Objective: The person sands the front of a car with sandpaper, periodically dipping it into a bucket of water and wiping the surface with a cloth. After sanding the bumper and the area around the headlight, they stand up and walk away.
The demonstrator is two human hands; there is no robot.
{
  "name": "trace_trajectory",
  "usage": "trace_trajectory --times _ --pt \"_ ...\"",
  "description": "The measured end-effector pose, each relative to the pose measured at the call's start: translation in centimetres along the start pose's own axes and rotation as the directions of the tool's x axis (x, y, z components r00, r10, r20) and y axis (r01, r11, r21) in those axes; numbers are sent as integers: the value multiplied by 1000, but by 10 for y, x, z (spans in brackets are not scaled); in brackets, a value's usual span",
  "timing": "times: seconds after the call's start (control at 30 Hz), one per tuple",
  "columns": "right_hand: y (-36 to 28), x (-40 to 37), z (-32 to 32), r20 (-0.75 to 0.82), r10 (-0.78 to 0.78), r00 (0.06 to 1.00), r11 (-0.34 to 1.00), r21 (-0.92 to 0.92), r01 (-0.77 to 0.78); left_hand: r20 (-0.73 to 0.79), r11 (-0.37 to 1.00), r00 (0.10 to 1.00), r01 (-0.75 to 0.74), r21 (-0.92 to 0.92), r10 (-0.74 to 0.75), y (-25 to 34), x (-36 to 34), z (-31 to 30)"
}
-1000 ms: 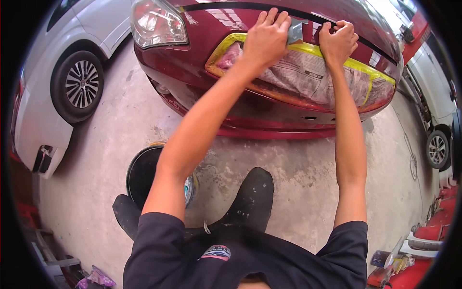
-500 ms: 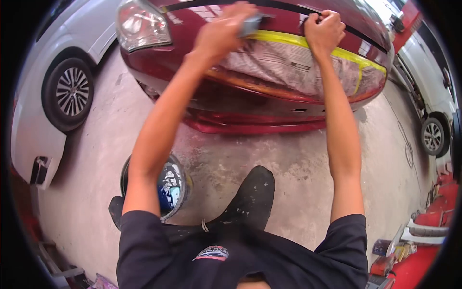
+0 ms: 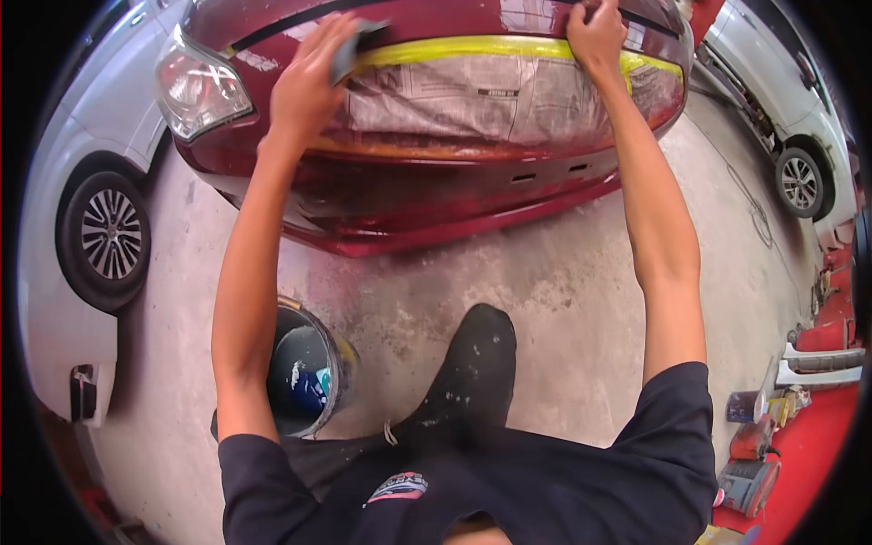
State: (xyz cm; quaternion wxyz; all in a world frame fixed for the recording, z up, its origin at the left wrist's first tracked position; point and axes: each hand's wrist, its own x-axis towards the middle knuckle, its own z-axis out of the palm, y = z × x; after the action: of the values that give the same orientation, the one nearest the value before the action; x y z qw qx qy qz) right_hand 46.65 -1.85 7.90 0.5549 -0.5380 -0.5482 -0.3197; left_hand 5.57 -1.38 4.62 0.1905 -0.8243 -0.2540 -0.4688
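My left hand (image 3: 309, 86) is closed on a flat grey sanding pad (image 3: 347, 53), at the left end of the yellow masking tape (image 3: 472, 45) on the dark red car (image 3: 427, 182). Newspaper (image 3: 436, 100) covers the area below that tape. Farther right, my right hand (image 3: 597, 38) is curled at the tape's upper edge. Something dark shows at its fingers, but I cannot make out what it is. A clear headlight (image 3: 202, 91) sits left of my left hand.
A bucket (image 3: 313, 363) holding liquid and blue and white items stands by my left leg. Light-coloured cars (image 3: 118, 91) flank both sides. A cable (image 3: 754, 209) lies on the concrete floor (image 3: 400, 300) at right. Paint cans (image 3: 745, 406) and car parts sit at lower right.
The view has shifted, so the car appears farther left and higher. My left hand with the sanding pad has moved left across the panel, nearer the headlight. My right hand stays near the tape.
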Motion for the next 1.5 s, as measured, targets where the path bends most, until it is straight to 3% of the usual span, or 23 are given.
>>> trace_trajectory --times 0.13,0.17,0.23,0.27,0.3,0.37,0.5,0.57,0.63,0.67,0.7,0.73,0.77,0.8,0.93,0.97,1.03,1.07,1.1,1.17,1.23,1.3,1.5 --pt "0 -1 3 -47 24 999 996 -80 -27 -81 986 983 164 9 -163 22 3 20" --pt "-3 -3 0 -46 30 998 995 -90 -34 -72 999 997 30 17 -29 30 17 45" --pt "-2 -1 0 -22 50 998 996 -68 -52 41 995 997 67 -70 -64 88 59 86" --pt "12 -1 2 5 51 999 997 -64 -51 -17 990 990 -139 -8 139 108 82 119" --pt "25 -3 4 28 56 998 997 -61 -54 55 994 992 -111 -20 112 127 97 124" --pt "34 -4 4 23 -6 1000 998 -59 7 25 976 992 -116 -183 123 110 95 115" --pt "30 -4 8 11 40 999 995 -87 -39 46 1000 999 -18 16 18 28 24 23" --pt "7 -1 2 12 77 997 990 -115 -75 4 993 1000 6 117 -7 0 2 14" --pt "12 -2 5 5 71 997 992 -108 -70 -76 997 996 42 58 -37 27 22 37" --pt "17 -1 7 4 68 998 992 -104 -68 -22 998 999 47 -52 -49 51 42 52" --pt "21 -1 7 1 69 998 992 -104 -68 117 975 975 201 -92 -190 79 64 77" --pt "26 1 6 11 63 998 995 -78 -61 -135 986 977 -166 6 165 102 90 105" --pt "32 1 5 24 59 998 997 -50 -58 53 991 989 -137 10 136 119 114 132" --pt "31 0 2 31 64 997 998 -20 -63 114 992 985 -126 -10 127 134 125 139" --pt "30 -3 0 12 -3 1000 1000 -18 4 75 972 974 -206 -111 215 65 80 95" --pt "29 -4 2 2 33 999 999 -39 -33 157 992 988 9 -124 10 61 58 56" --pt "23 -1 5 -11 97 995 993 -72 -98 13 994 998 -55 89 54 5 8 4" --pt "23 1 7 -13 65 998 988 -138 -66 -28 997 999 47 53 -46 -19 -19 -8" --pt "24 -1 7 -11 79 997 987 -140 -79 -92 996 996 24 91 -15 -32 -34 -8" --pt "23 2 8 6 84 996 987 -135 -82 -112 972 969 228 50 -221 2 -22 16" --pt "27 -2 7 -30 32 999 991 -129 -36 -95 997 995 27 -68 -34 53 16 52" --pt "39 0 9 -14 0 1000 998 -57 -1 -135 992 983 -123 39 128 73 48 80" --pt "32 2 12 -4 92 996 989 -113 -92 -208 991 973 119 64 -104 2 -36 9"
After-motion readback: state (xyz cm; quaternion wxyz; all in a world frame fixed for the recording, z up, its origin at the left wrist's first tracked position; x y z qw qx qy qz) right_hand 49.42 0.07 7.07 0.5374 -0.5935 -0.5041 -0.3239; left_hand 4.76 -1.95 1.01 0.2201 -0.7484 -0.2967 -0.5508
